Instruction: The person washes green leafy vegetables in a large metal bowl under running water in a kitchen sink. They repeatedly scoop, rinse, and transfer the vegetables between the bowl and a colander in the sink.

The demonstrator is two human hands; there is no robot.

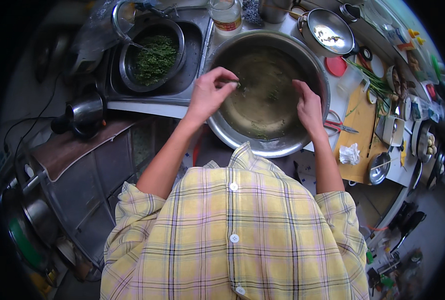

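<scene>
A large round steel basin [268,149] of cloudy water with small green bits in it stands before me. Over its left part is my left hand [212,92], its thumb and fingertips pinching a small sprig of greens [235,82]. My right hand [308,104] is above the right side, fingers bent, with nothing seen in them; its palm side is partly hidden. In the sink at the upper left, a smaller metal bowl [124,71] holds a heap of leafy greens [155,62] beneath a curved faucet [116,22].
Right of the basin lie red-handled scissors [340,126], crumpled white paper [349,154] and a small metal bowl [379,168] on a wooden board [351,172]. A glass jar [226,17] and a steel pan [331,32] stand behind the basin. Green stalks [372,77] lie at the right.
</scene>
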